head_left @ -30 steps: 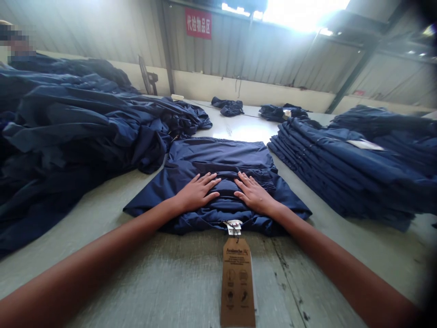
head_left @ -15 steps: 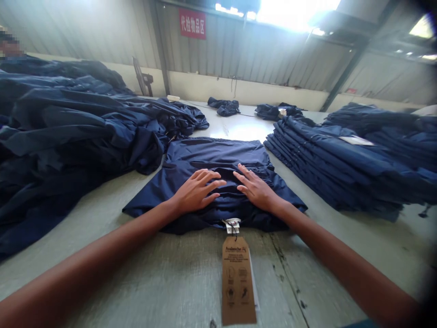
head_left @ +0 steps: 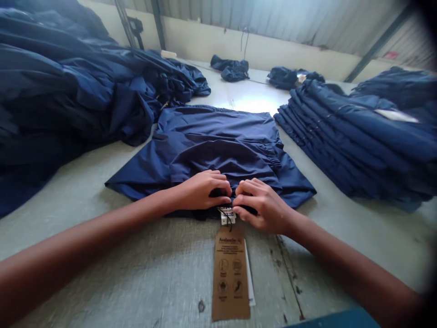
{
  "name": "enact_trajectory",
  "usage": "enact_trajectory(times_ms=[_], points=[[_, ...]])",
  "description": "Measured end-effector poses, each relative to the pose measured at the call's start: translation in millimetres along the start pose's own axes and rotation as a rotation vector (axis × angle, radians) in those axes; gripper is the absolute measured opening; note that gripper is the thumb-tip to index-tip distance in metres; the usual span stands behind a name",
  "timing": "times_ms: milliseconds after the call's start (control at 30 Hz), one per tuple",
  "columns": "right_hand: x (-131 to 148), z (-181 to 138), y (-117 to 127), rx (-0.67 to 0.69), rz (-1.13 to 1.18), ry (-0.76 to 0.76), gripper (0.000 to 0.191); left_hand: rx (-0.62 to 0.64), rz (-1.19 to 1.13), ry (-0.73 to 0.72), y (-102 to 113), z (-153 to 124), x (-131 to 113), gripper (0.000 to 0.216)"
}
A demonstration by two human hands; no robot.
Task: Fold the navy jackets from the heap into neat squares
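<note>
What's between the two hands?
In the head view, a white label sits between the left hand and right hand, at the navy garment's edge.

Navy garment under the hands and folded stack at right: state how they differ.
The navy garment lies alone, one low layer, while the folded stack rises in many overlapping layers. The left hand and right hand are at the navy garment's near edge; no hand touches the folded stack. Both are dark navy fabric on the same table.
</note>
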State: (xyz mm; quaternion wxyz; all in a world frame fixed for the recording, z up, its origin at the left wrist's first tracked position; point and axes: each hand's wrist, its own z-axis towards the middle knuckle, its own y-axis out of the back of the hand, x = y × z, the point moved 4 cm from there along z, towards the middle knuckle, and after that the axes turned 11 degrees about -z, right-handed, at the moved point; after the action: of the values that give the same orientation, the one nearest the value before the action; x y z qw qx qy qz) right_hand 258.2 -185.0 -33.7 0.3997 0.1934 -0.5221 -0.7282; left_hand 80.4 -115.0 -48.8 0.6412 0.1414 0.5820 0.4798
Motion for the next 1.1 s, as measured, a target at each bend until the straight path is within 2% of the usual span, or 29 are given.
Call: enact_trajectory(times_ms=[200, 367, 500, 600, 733, 800, 933, 1100], points=[[3, 0, 2, 0.073, 0.077, 0.062, 0.017, 0.045, -0.06, 0.032, 0, 1, 2, 0.024], [5, -1, 2, 0.127, 0.147, 0.092, 0.027, 0.061, -0.053, 0.046, -1, 2, 2, 0.023], [5, -2, 0, 0.145, 0.149, 0.097, 0.03, 0.142, -0.022, 0.035, 4, 2, -5, 0.028], [4, -3, -1, 0.087, 0.115, 0.103, 0.031, 0.177, 0.047, 0.027, 9, 2, -13, 0.028], [1, -5, 5, -0.115, 0.102, 0.092, 0.028, 0.202, 0.156, 0.023, 13, 2, -22, 0.021], [0, -5, 7, -0.171, 0.104, 0.081, 0.027, 0.217, 0.175, 0.017, 12, 2, -25, 0.019], [0, -4, 10, -0.186, 0.073, 0.069, 0.029, 0.224, 0.134, 0.025, 12, 3, -27, 0.012], [4, -4, 11, -0.167, 0.012, 0.083, 0.036, 0.131, 0.024, 0.103, 18, 7, -28, 0.006]])
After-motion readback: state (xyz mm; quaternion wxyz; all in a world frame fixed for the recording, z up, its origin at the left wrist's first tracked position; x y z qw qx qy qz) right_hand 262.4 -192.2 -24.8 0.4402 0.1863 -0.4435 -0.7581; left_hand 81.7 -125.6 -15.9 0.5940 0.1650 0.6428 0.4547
